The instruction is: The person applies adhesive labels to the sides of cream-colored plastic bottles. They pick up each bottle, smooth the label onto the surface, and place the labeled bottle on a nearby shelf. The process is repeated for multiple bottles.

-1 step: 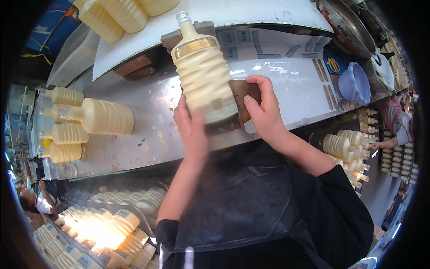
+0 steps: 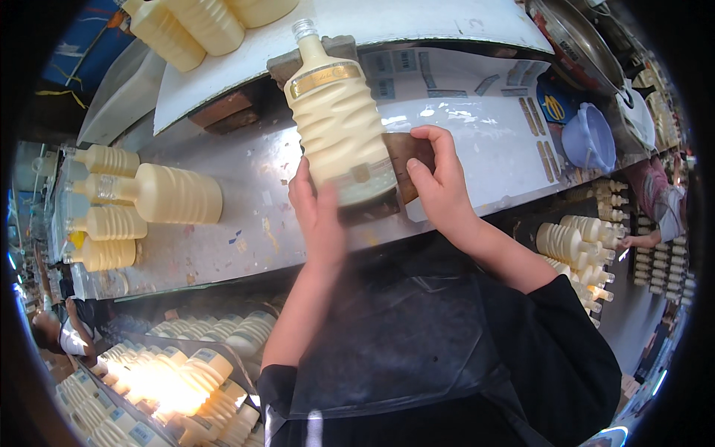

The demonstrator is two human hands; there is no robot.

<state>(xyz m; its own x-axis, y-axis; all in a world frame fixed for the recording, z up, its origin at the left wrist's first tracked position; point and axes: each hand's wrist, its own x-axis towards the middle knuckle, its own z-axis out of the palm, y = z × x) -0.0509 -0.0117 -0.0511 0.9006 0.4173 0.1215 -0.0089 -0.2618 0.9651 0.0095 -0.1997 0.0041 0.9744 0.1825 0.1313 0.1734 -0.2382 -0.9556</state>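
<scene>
A cream bottle (image 2: pixel 339 134) with a wavy body and clear threaded neck lies with its neck pointing away from me. A gold band wraps its shoulder and a pale strip with a small emblem crosses its lower end. My left hand (image 2: pixel 319 220) is closed at the bottle's lower left, fingers along its side and thumb, slightly blurred, over the bottom end. Between the thumb and fingers of my right hand (image 2: pixel 445 182) is a thin brown flat scraper-like piece (image 2: pixel 402 160), its left edge against the bottle's lower right side.
More cream bottles (image 2: pixel 179 194) lie at the table's left. Labels (image 2: pixel 447 93) and narrow strips (image 2: pixel 547 160) lie on the right, near a lavender bucket (image 2: pixel 588 138). A white raised board (image 2: pixel 417 22) spans the back. Crates of bottles (image 2: pixel 171 372) stand below; other people are at both sides.
Barely any difference: the brown piece and my right hand have shifted very slightly. The bottle stays in place.
</scene>
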